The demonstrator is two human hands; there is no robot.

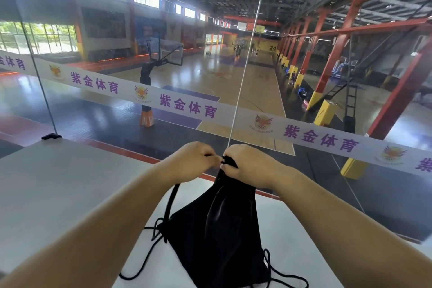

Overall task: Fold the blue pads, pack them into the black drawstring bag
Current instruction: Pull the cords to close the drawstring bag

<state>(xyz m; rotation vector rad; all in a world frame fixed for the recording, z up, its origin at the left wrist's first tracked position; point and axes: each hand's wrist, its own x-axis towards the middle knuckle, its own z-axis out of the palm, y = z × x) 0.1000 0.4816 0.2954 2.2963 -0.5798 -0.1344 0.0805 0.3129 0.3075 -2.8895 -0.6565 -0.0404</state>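
The black drawstring bag hangs from both hands, its lower part resting on the white table. My left hand and my right hand pinch the bunched top of the bag close together, fingers closed on the fabric. Black cords trail from the bag's left side and loop at its bottom right. No blue pads are in sight; the bag's inside is hidden.
A glass railing with a white banner of purple characters stands just beyond the table's far edge. Below lies a basketball court with a hoop stand. A black clamp holds the glass at the left.
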